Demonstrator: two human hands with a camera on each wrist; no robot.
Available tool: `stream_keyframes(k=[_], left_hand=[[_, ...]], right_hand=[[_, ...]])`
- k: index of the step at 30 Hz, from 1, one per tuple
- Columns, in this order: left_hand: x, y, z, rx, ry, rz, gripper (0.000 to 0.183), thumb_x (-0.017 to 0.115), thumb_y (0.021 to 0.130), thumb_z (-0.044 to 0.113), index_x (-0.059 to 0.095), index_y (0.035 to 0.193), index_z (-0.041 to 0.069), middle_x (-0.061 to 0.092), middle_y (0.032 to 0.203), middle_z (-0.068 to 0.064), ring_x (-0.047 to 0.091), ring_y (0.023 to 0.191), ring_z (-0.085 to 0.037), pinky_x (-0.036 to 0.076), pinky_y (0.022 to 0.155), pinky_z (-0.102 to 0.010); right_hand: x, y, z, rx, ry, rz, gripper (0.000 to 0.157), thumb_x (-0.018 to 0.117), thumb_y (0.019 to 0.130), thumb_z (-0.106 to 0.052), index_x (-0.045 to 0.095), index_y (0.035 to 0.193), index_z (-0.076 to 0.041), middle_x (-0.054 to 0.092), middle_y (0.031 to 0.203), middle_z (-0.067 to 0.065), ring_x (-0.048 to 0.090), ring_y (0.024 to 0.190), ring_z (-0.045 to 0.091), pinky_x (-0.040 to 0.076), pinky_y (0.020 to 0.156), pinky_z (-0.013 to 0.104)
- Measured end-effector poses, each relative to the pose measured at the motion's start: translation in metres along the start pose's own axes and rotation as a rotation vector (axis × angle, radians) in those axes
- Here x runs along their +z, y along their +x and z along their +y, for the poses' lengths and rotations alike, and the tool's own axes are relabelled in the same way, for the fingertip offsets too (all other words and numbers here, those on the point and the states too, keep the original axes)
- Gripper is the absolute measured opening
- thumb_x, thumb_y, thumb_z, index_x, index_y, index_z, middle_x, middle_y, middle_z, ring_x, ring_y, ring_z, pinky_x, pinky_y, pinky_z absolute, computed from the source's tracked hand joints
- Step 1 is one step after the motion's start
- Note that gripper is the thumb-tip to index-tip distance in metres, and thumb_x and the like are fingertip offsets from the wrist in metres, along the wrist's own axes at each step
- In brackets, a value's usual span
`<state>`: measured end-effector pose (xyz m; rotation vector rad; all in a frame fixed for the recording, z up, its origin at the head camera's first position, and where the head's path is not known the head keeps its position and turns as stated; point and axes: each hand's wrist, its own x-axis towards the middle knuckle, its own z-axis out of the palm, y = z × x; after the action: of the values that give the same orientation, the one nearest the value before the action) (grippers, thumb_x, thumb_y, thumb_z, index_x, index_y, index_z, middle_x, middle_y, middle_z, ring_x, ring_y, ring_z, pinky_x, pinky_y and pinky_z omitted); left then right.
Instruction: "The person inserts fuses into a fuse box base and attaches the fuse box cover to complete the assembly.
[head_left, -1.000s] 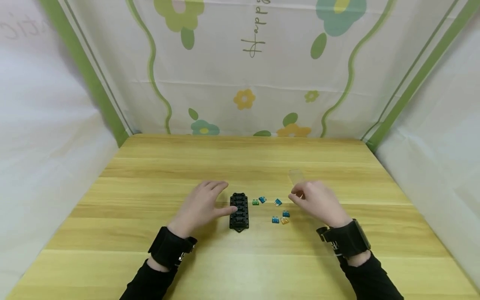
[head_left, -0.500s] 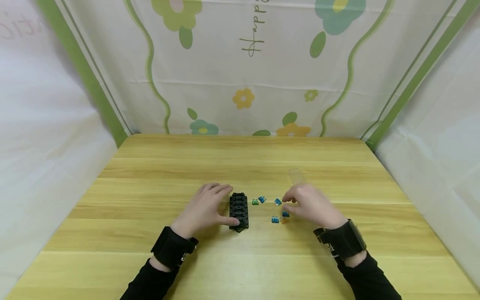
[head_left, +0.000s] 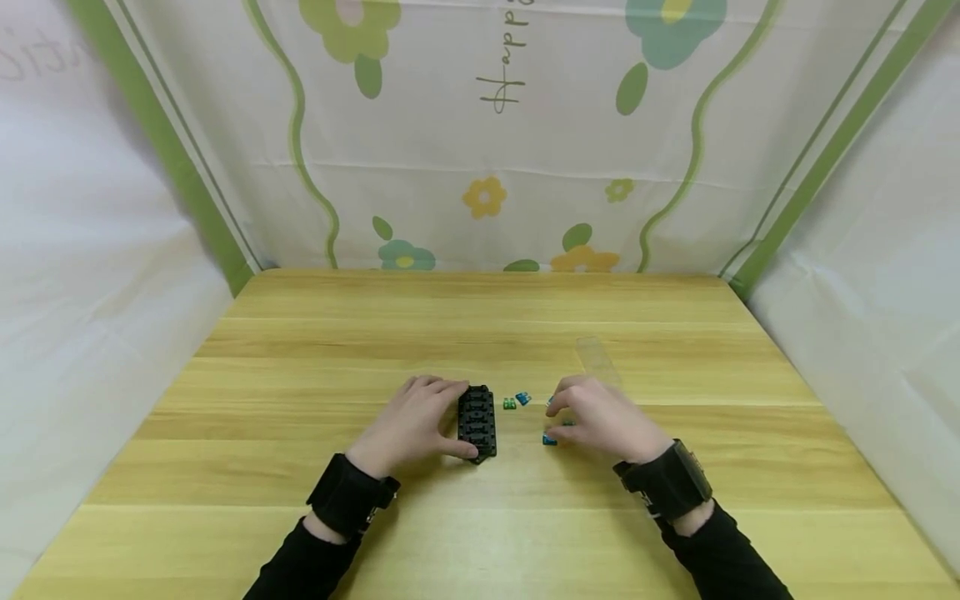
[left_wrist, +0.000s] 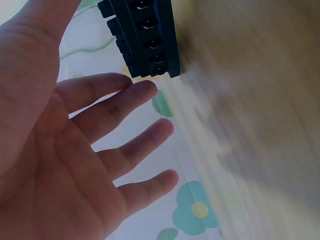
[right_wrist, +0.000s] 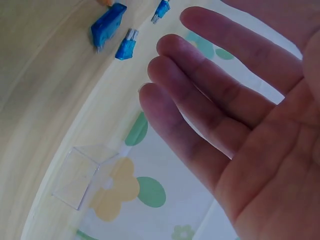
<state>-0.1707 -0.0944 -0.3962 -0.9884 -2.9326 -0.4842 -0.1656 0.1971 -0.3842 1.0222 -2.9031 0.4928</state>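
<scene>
A black fuse block (head_left: pixel 477 421) lies lengthwise on the table. My left hand (head_left: pixel 408 425) spans it from the left, thumb at the near end and index fingertip at the far end. The left wrist view shows the block (left_wrist: pixel 150 40) between thumb and index finger, the other fingers spread apart. Over the loose blade fuses hovers my right hand (head_left: pixel 609 423), thumb and index finger apart with nothing between them. It partly covers a blue fuse (head_left: pixel 550 440). A green fuse (head_left: pixel 509 403) and another blue fuse (head_left: pixel 523 398) lie between block and hand.
Behind the right hand lies a clear plastic cover (head_left: pixel 596 357), also in the right wrist view as a clear box shape (right_wrist: pixel 77 175). White printed cloth (head_left: pixel 555 150) stands behind the wooden table (head_left: pixel 375 325) and along both sides.
My right hand has moved left over the fuses, hiding some of them. The left thumb has slid to the block's near end, and the left index finger has come to its far end.
</scene>
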Motion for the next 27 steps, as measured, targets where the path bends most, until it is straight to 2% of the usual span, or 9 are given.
stream_keyframes(k=[5,16,27], left_hand=[[0.003,0.000,-0.001,0.000,-0.026,-0.014,0.095,0.072,0.071,0.063,0.043,0.144,0.008,0.047,0.138,-0.007,0.041,0.126,-0.027,0.026,0.107,-0.041],[0.006,0.000,-0.001,-0.006,-0.068,-0.040,0.098,0.073,0.071,0.060,0.038,0.147,0.008,0.043,0.142,-0.007,0.039,0.129,-0.028,0.026,0.107,-0.043],[0.008,0.001,0.000,-0.018,-0.083,-0.041,0.098,0.074,0.071,0.058,0.038,0.146,0.007,0.043,0.142,-0.007,0.040,0.128,-0.028,0.029,0.106,-0.039]], right_hand=[[0.001,0.001,-0.002,-0.021,-0.022,-0.008,0.018,0.079,0.076,-0.026,0.075,0.089,-0.014,0.061,0.092,-0.005,0.059,0.085,0.014,0.049,0.070,0.025],[0.008,-0.001,0.000,-0.051,-0.021,-0.016,0.014,0.080,0.075,-0.025,0.076,0.086,-0.016,0.061,0.089,-0.008,0.058,0.080,0.009,0.048,0.067,0.020],[0.012,0.000,0.002,-0.043,-0.036,-0.030,0.010,0.081,0.073,-0.025,0.074,0.078,-0.019,0.059,0.086,-0.010,0.055,0.079,0.007,0.046,0.063,0.021]])
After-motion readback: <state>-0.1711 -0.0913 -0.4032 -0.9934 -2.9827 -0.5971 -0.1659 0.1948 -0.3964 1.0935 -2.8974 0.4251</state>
